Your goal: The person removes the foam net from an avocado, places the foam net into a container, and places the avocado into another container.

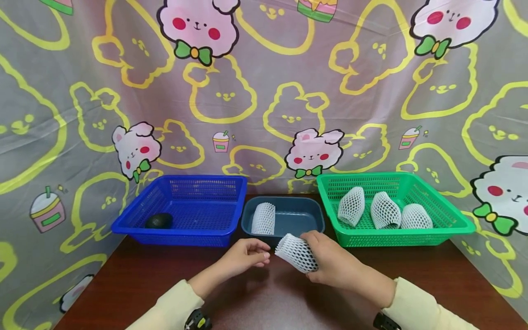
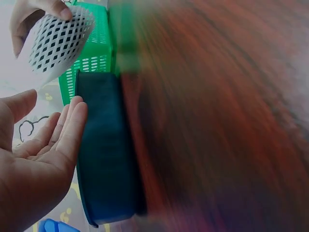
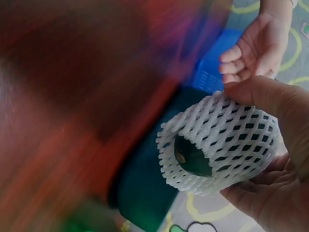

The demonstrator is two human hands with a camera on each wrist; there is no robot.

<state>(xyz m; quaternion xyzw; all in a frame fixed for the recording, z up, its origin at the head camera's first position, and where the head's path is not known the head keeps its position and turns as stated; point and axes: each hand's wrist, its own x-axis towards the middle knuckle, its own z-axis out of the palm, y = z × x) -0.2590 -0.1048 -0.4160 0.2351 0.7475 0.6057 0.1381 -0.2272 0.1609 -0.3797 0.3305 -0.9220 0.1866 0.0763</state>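
My right hand point(image 1: 336, 262) grips an avocado point(image 3: 190, 157) in a white foam net sleeve point(image 1: 298, 253), held in front of the small dark tray. Through the sleeve's open end in the right wrist view, the dark green fruit and its stem spot show. Relaxed and slightly bent, the fingers of my left hand point(image 1: 244, 257) hold nothing and stay just apart from the sleeve's left end. A second foam sleeve point(image 1: 264, 219) lies in the left part of the dark tray point(image 1: 301, 201); whether it contains anything I cannot tell.
To the left, a blue basket point(image 1: 181, 238) holds one bare avocado point(image 1: 159, 221). On the right, a green basket point(image 1: 396, 240) holds three foam sleeves point(image 1: 385, 211), contents unclear. Both stand with the tray on a brown table point(image 1: 264, 307), before a patterned curtain point(image 1: 264, 114).
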